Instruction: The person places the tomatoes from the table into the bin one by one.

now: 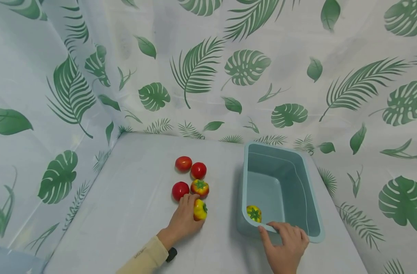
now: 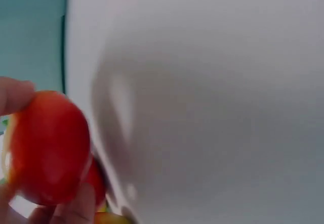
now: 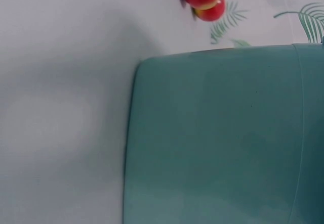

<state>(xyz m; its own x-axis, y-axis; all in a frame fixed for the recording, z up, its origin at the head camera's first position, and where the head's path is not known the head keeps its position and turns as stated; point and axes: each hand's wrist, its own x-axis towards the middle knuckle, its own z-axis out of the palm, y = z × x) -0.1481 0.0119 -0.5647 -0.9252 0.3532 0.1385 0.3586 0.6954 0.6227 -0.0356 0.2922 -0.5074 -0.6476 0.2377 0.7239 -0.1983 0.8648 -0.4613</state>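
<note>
My left hand [image 1: 187, 217] grips a yellow-and-red, tomato-like fruit [image 1: 200, 210] with a green leafy top. In the left wrist view, the red side of this fruit [image 2: 49, 148] shows between thumb and fingers. Just beyond it lies a similar red-and-yellow fruit [image 1: 199, 188], beside a round red tomato [image 1: 180, 191]. My right hand [image 1: 286, 245] pinches the near rim of a blue-green plastic bin [image 1: 245, 182], thumb outside and fingers over the edge. Inside the bin's near left corner sits another yellow fruit [image 1: 254, 214] with a green top.
Farther back on the white table [image 1: 133, 182] lie another round tomato [image 1: 198, 170] and a longer one [image 1: 183, 163]. A leaf-printed sheet [image 1: 201, 114] hangs behind the table and along both sides. The bin stands at the table's right.
</note>
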